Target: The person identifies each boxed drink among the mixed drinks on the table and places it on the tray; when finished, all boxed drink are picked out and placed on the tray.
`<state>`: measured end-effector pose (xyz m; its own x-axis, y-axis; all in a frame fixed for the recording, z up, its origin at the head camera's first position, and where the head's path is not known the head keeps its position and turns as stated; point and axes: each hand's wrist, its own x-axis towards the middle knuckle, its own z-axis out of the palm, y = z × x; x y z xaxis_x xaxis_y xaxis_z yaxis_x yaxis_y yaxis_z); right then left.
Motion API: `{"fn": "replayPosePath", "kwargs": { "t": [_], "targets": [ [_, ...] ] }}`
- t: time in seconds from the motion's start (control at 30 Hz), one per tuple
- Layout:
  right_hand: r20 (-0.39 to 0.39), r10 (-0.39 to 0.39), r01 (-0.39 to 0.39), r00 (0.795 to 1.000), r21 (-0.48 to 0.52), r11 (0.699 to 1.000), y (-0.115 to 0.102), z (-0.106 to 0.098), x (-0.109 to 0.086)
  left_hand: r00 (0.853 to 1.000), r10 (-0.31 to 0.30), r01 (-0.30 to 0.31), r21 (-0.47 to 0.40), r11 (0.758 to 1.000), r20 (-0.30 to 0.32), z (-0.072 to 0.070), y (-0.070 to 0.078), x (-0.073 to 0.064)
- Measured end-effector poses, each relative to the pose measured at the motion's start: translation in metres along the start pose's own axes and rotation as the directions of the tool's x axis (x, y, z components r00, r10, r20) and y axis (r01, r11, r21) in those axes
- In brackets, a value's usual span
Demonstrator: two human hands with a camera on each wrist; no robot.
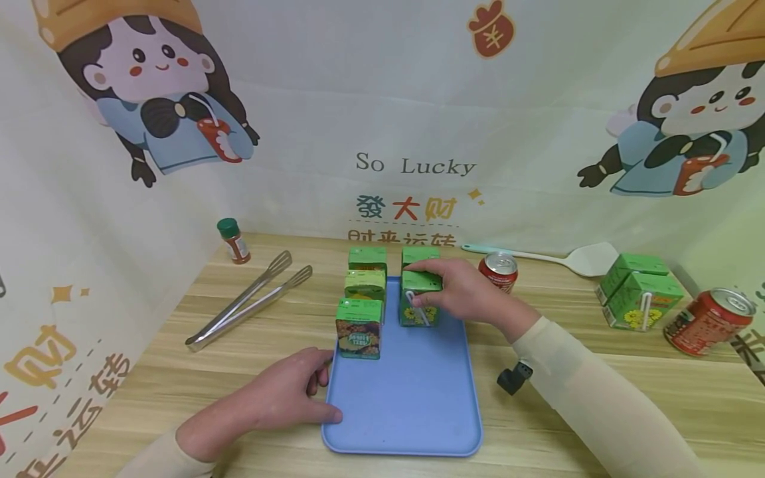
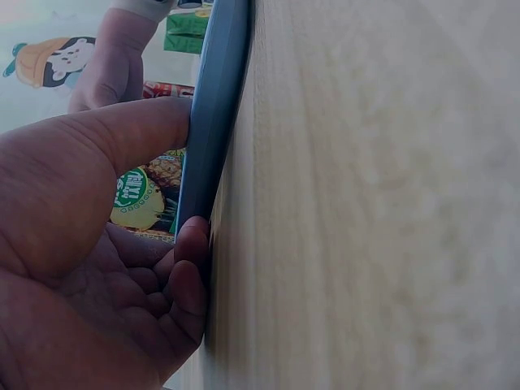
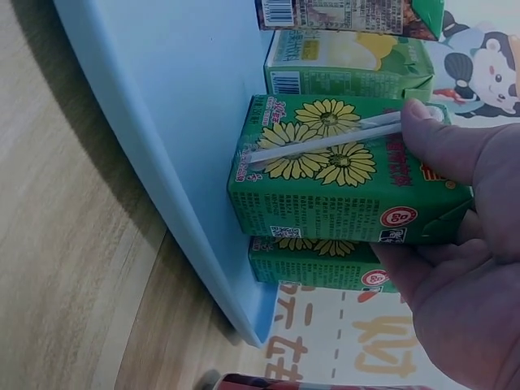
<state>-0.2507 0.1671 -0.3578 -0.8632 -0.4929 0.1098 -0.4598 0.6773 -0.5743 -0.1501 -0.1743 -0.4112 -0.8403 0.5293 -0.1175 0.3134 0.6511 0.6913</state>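
A blue tray (image 1: 412, 398) lies on the table. My left hand (image 1: 283, 392) holds its left edge, thumb over the rim and the other fingers curled against the side. With my right hand (image 1: 454, 285) I grip a green drink carton (image 3: 325, 171) by its upper part, thumb on the front near the straw. The carton is upright at the tray's right side, and a matching carton (image 3: 325, 264) stands right behind it. Along the tray's left side are three more cartons in a row: a brown-and-green one (image 1: 358, 335) in front, a yellow-green one (image 1: 366, 282) and one at the back (image 1: 367, 255).
Metal tongs (image 1: 251, 299) and a green-capped spice bottle (image 1: 233, 240) are at the left. Behind my right hand stands a red can (image 1: 499, 269), with a white spatula (image 1: 588, 259) beyond. Two more green cartons (image 1: 639, 295) and another can (image 1: 708, 322) occupy the right side.
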Motion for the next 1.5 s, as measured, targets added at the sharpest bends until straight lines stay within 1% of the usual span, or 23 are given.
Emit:
{"fn": "replayPosePath", "kwargs": {
  "t": [0.37,0.47,0.6,0.73,0.93,1.1,1.17,1.37,1.5],
  "targets": [
    [0.002,0.018,-0.018,1.000,-0.043,0.999,-0.005,-0.003,-0.003,1.000,0.003,-0.003,0.010,1.000,-0.010,0.000,0.001,0.000],
    [-0.014,-0.002,0.001,1.000,-0.073,0.997,-0.007,-0.006,-0.006,1.000,0.004,-0.004,0.004,1.000,-0.005,0.000,0.001,0.001],
    [-0.075,-0.065,0.056,0.995,-0.118,0.991,-0.009,-0.011,-0.012,1.000,0.001,-0.001,-0.004,1.000,0.002,0.000,0.002,0.001],
    [-0.126,-0.113,0.100,0.986,-0.105,0.989,-0.005,-0.016,-0.019,1.000,-0.004,0.004,-0.001,1.000,0.005,-0.001,0.002,0.002],
    [-0.200,-0.160,0.149,0.967,-0.069,0.986,0.003,-0.023,-0.034,1.000,-0.009,0.009,0.004,1.000,0.006,-0.001,0.002,0.002],
    [-0.256,-0.166,0.157,0.952,-0.057,0.986,0.009,-0.034,-0.052,1.000,-0.007,0.007,0.006,1.000,0.002,-0.001,0.001,0.001],
    [-0.283,-0.173,0.163,0.943,-0.059,0.985,0.011,-0.038,-0.059,1.000,-0.003,0.003,0.005,1.000,0.000,-0.001,0.001,0.001],
    [-0.376,-0.176,0.144,0.910,-0.111,0.983,0.020,-0.050,-0.079,1.000,-0.008,0.008,-0.012,1.000,0.003,0.000,0.001,0.000],
    [-0.418,-0.188,0.132,0.889,-0.160,0.978,0.027,-0.057,-0.092,1.000,-0.001,0.001,-0.001,1.000,-0.006,0.000,0.001,0.000]
  ]
}}
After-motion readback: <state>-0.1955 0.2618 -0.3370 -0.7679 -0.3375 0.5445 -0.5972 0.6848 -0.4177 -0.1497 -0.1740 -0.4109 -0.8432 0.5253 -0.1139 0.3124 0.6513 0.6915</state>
